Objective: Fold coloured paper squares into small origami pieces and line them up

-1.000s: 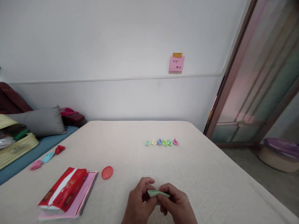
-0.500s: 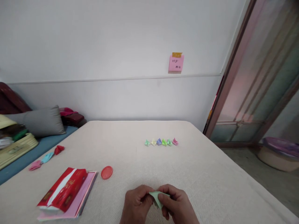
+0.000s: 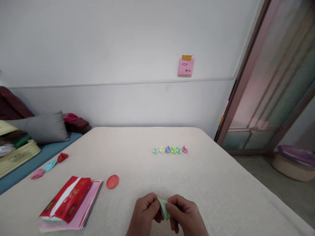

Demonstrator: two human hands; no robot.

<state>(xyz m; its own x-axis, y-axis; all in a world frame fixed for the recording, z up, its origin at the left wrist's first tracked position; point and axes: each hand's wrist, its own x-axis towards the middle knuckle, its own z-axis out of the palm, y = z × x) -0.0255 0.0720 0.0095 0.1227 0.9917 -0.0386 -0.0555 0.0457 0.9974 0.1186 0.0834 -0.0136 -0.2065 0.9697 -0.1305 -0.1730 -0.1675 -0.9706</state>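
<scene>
A small folded piece of pale green paper [image 3: 163, 207] is held between both hands just above the near part of the covered table. My left hand [image 3: 145, 211] pinches its upper left corner between thumb and fingers. On the other side, my right hand [image 3: 185, 211] grips the paper's right edge, with the thumb lying on its face. Farther back stands a row of several small folded paper pieces [image 3: 173, 150] in green, yellow, purple and pink.
Left of the hands lie a red round lid [image 3: 112, 181] and a red tissue pack [image 3: 66, 200] on coloured paper sheets [image 3: 85, 209]. Red, blue and pink folded pieces [image 3: 50, 166] rest near the left edge of the table [image 3: 128, 157].
The green paper has turned to a steeper angle and shows a narrower shape. My left hand's fingers have shifted slightly up around its corner.
</scene>
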